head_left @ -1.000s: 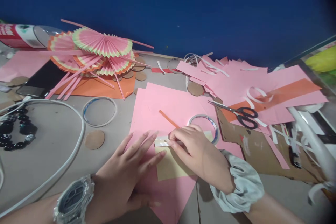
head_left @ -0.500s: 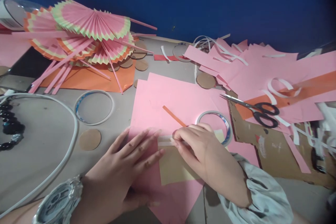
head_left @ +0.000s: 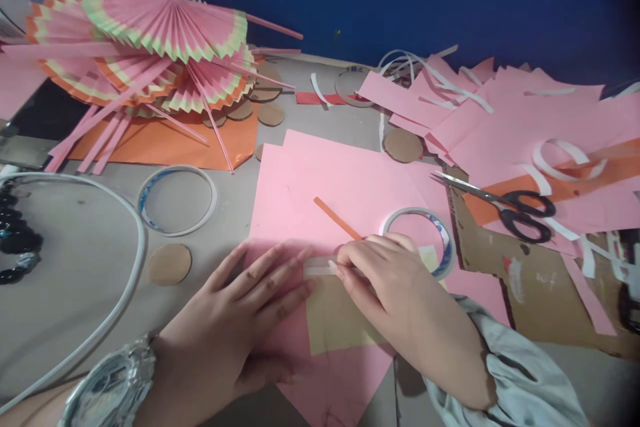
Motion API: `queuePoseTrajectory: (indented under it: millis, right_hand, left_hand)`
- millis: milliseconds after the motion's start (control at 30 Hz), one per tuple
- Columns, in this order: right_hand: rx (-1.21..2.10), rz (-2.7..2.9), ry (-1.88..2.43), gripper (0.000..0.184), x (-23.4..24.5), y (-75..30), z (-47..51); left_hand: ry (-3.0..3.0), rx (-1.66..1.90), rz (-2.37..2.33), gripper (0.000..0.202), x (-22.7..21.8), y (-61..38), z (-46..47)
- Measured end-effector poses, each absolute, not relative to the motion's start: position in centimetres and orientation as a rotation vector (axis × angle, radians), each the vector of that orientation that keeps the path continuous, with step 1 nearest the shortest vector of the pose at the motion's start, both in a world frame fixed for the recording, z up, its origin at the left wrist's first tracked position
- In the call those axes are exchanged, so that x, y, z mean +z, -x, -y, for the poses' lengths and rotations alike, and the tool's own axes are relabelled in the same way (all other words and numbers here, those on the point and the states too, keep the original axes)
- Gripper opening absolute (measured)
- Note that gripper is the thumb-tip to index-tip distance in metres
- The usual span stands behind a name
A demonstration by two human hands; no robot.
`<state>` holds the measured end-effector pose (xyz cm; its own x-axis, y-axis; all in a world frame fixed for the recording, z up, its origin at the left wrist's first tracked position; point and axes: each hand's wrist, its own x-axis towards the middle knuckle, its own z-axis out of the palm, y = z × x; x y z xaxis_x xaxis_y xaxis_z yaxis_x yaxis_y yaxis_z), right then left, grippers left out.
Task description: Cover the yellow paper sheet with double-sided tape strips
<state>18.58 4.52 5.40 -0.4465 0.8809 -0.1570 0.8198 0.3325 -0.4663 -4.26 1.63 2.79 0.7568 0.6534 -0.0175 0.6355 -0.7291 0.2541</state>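
Spread flat, my left hand point(head_left: 245, 313) presses on the pink paper point(head_left: 295, 193), its fingertips at the left end of a white strip of tape point(head_left: 320, 267). That strip lies along the upper edge of a yellow paper piece point(head_left: 340, 317) on top of the pink sheets. My right hand point(head_left: 387, 280) is closed, thumb and index finger pinched on the tape strip; the fingers hide its right part. Just beyond the right knuckles lies a thin orange paper strip point(head_left: 335, 217). A roll of tape point(head_left: 447, 240) rests on the pink paper beside the right hand.
Pleated paper fans point(head_left: 165, 27) are piled at the back left. A second tape roll point(head_left: 215, 200) and a cardboard disc point(head_left: 170, 264) lie left of the sheets. Scissors point(head_left: 500, 203), pink paper scraps point(head_left: 520, 120) and cardboard point(head_left: 540, 300) are on the right. A white cable point(head_left: 143, 247) curves at left.
The view has shifted slightly, moving the right-side items farther right in the picture. Both hands keep nearly the same places on the paper, the right still pinched at the tape strip.
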Motion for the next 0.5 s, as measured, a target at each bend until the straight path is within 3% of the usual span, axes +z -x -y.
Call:
queuePoseTrajectory:
  millis: [500]
  right_hand:
    - [0.730,2.468,1.581,0.015,5.29,-18.50,-4.49]
  left_hand:
    - [-2.688,0.081,-1.071,0.060,3.19,4.12,-1.37]
